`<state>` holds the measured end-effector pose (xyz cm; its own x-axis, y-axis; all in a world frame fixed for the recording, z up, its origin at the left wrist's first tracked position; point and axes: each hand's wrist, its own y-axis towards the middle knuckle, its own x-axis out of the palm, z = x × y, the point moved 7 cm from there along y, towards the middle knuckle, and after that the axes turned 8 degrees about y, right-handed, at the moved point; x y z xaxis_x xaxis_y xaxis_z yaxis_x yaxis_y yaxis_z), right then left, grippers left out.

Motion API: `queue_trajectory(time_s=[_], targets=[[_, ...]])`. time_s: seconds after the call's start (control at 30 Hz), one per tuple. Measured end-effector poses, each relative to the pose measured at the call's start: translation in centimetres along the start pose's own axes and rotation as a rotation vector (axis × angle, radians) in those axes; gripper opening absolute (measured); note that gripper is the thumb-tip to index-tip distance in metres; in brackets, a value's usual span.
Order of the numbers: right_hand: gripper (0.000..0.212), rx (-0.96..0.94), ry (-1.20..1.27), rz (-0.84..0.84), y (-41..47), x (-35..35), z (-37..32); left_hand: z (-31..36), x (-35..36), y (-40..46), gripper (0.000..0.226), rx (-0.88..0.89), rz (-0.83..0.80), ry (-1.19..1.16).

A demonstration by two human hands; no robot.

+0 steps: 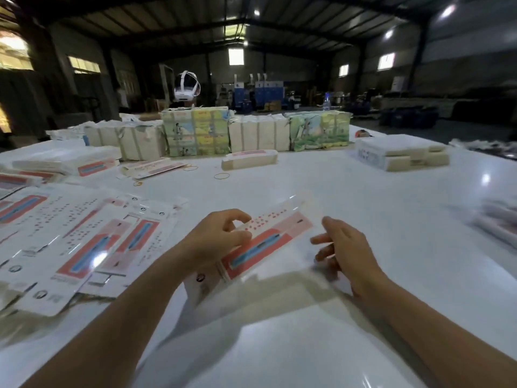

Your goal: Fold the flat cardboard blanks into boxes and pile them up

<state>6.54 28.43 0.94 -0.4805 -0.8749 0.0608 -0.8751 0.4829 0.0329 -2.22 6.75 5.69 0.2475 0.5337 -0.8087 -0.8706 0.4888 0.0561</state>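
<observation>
1. One view only, the head camera. A single cardboard blank, printed red, pink and blue, sits just above the white table, in front of the person, tilted up at its far end. Its edges are motion-blurred.
2. Left hand pinches the blank's near-left part, thumb and curled fingers clamped on the card. Right hand hangs just beside the blank's right edge, fingers apart and loosely bent, holding nothing; whether a fingertip touches the card cannot be told.
3. Loose pile of flat blanks lies to the left, overlapping and skewed. Two folded boxes lie well apart beyond, near rubber bands and wrapped bundles.
4. Risk, my reading: one-handed grip on a thin, glossy card may let it twist or slip before the right hand takes hold.
5. Risk: pressing off the score lines would crease the printed panel.
6. Risk: a left elbow sweep could scatter the skewed pile, so the next pick might lift two blanks.
</observation>
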Motion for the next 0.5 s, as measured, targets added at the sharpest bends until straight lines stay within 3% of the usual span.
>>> queue_trajectory(time_s=[0.1, 0.23, 0.3, 0.37, 0.43, 0.5], targets=[[0.033, 0.264, 0.333, -0.063, -1.0, 0.3, 0.4, 1.4, 1.7, -1.8, 0.017, 0.091, -0.002, -0.028], [0.021, 0.155, 0.225, -0.086, -1.7, 0.9, -0.1, 1.0, 3.2, -2.7, 0.039, 0.122, -0.013, 0.21], [0.025, 0.095, 0.209, -0.12, -2.1, 1.5, -0.3, 1.4, 3.6, -3.1, 0.075, 0.169, 0.068, 0.497], [0.028, 0.064, 0.222, -0.182, -2.4, 2.3, -0.4, 2.4, 4.4, -3.6, 0.104, 0.224, 0.124, 0.608], [0.028, 0.052, 0.221, -0.224, -2.8, 2.7, -0.4, 3.2, 5.0, -4.0, 0.112, 0.255, 0.184, 0.602], [0.017, 0.012, 0.14, -0.212, -3.0, 2.7, -0.6, 3.5, 4.9, -4.1, 0.102, 0.262, 0.253, 0.558]])
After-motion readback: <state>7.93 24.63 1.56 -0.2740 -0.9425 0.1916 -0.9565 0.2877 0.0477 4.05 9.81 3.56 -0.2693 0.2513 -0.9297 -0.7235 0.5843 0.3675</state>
